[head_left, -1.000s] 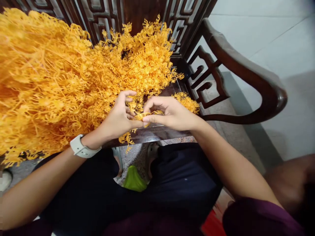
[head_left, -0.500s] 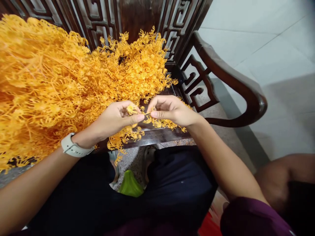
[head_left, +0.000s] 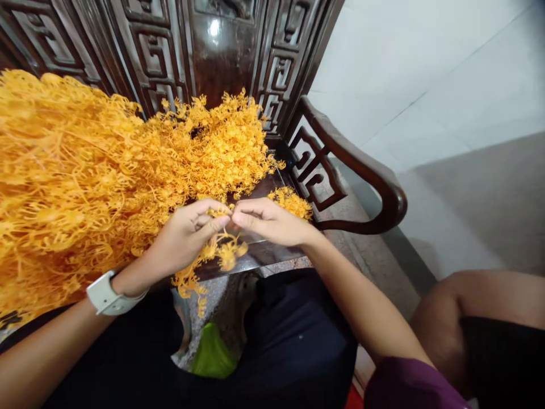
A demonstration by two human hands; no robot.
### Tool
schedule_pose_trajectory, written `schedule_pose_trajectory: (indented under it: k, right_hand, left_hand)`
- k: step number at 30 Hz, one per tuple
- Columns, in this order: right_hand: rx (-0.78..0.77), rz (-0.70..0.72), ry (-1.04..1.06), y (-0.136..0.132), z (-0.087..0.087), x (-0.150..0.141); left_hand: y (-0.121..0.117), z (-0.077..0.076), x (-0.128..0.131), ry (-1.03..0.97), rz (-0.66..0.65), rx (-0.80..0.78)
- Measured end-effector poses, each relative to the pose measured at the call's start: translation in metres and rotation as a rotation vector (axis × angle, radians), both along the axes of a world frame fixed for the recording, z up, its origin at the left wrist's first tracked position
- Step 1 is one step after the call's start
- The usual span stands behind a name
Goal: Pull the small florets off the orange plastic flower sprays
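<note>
My left hand (head_left: 187,230) is closed in a pinch on a yellow plastic flower sprig (head_left: 227,254), whose blossoms dangle below the fingers, slightly blurred. Fingertip to fingertip with it, my right hand (head_left: 272,221) pinches at the same spot; the bit of stem between its thumb and finger is mostly covered. Left of and behind both hands spreads a big heap of yellow artificial flowers (head_left: 106,165). A smaller bunch of yellow flowers (head_left: 292,203) lies on the seat beyond my right hand.
The flowers rest on a dark carved wooden bench (head_left: 264,250) with a curved armrest (head_left: 361,165) at right. A green object (head_left: 213,352) shows between my knees. Another person's bent limb (head_left: 489,301) is at the lower right, near a pale tiled wall (head_left: 426,68).
The view has shifted, so the bench and heap sit lower and further left. My fingertips have come together over the stem, and blossoms now hang beneath them.
</note>
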State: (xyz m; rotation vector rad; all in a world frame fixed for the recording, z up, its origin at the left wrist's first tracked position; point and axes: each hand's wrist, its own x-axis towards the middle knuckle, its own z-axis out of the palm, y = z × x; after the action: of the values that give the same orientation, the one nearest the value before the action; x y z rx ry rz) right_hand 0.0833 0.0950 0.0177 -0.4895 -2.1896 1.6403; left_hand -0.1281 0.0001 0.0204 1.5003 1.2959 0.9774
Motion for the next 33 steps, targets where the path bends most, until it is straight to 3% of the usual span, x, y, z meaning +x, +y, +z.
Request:
schedule_pose_trajectory:
  k: [3, 8, 13, 17, 21, 23, 26, 29, 33]
  right_hand:
    - [0.017, -0.113, 0.019, -0.005, 0.001, -0.003]
    - [-0.109, -0.094, 0.07, -0.013, -0.004, -0.009]
    - [-0.066, -0.265, 0.107, -0.01, -0.002, -0.007]
    - [-0.014, -0.317, 0.089, -0.01, 0.0, -0.007]
    - [-0.029, -0.329, 0.059, -0.001, 0.002, -0.006]
    - [-0.028, -0.466, 0.083, 0.016, 0.001, 0.003]
    - [0.034, -0.822, 0.12, 0.056, -0.009, 0.032]
    - [0.21, -0.965, -0.135, 0.094, -0.028, 0.074]
    - [0.535, -0.81, -0.772, 0.115, -0.052, 0.116]
  left_hand:
    - [-0.004, -0.006, 0.0, 0.067, -0.043, 0.003]
    - [-0.011, -0.011, 0.004, 0.151, -0.064, 0.056]
    - [-0.01, -0.009, 0.007, 0.108, -0.118, -0.104]
    - [-0.004, -0.008, 0.005, 0.117, -0.215, -0.072]
    - [-0.005, -0.01, 0.003, 0.201, -0.215, -0.014]
    - [-0.009, -0.009, 0.003, 0.271, -0.28, -0.002]
    - [-0.019, -0.006, 0.006, 0.354, -0.357, -0.026]
    - [-0.023, -0.003, 0.007, 0.339, -0.314, -0.077]
    - [-0.018, -0.002, 0.003, 0.249, -0.26, -0.092]
